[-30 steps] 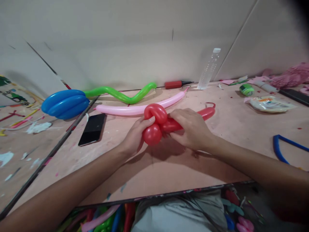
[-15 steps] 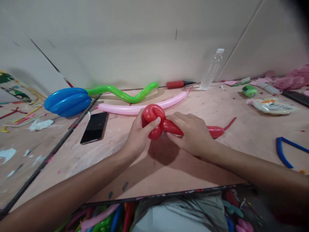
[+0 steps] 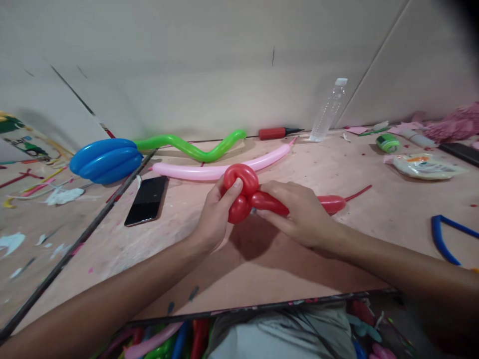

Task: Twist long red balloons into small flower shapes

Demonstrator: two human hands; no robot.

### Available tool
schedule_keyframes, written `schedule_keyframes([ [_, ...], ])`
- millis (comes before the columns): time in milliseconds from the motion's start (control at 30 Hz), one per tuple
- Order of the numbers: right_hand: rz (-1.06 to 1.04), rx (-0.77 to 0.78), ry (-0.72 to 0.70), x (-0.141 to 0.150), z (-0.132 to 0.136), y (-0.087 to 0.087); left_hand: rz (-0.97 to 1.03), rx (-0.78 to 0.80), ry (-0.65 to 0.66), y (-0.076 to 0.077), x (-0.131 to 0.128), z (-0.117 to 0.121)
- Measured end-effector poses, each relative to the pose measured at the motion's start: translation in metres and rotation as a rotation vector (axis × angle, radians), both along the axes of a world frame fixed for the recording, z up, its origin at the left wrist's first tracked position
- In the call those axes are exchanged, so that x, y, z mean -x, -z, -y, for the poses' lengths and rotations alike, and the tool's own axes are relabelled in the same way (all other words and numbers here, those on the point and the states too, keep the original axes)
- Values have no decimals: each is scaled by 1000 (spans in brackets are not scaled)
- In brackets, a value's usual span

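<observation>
A long red balloon (image 3: pixel 241 178) is held above the table between my two hands. Its left end is twisted into a rounded loop and a bubble. My left hand (image 3: pixel 215 214) is closed around that twisted end, thumb pressed on the front of the loop. My right hand (image 3: pixel 299 212) wraps the straight section just right of the twist, with the thumb below. Beyond this hand the balloon's tapered end and thin uninflated tail stick out to the right. Behind the hands a long pink balloon (image 3: pixel 190 172) lies on the table. The fingers of my left hand are partly hidden.
A blue balloon bundle (image 3: pixel 107 160) with a green bent balloon (image 3: pixel 204 153) lies at the back left. Nearby is a black phone (image 3: pixel 146 200). A red hand pump (image 3: pixel 272 133) and clear bottle (image 3: pixel 326 112) stand near the wall. At right are a plastic packet (image 3: pixel 422 166) and blue strip (image 3: pixel 441 239).
The twisted end has turned slightly in my left hand, showing more of the lower bubble. My right hand's fingers have shifted a little on the straight section, and the tail points slightly differently.
</observation>
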State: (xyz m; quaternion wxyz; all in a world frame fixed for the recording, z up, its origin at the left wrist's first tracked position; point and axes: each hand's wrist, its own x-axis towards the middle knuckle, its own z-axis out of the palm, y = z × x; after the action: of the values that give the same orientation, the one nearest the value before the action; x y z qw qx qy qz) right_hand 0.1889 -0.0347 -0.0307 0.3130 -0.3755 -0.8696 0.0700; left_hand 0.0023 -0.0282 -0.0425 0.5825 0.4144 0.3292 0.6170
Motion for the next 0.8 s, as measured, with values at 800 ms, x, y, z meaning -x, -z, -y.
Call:
schedule_keyframes([
  [800, -129, 101, -61, -10, -11, -3, -361, -277, 266, -3, 17, 6],
])
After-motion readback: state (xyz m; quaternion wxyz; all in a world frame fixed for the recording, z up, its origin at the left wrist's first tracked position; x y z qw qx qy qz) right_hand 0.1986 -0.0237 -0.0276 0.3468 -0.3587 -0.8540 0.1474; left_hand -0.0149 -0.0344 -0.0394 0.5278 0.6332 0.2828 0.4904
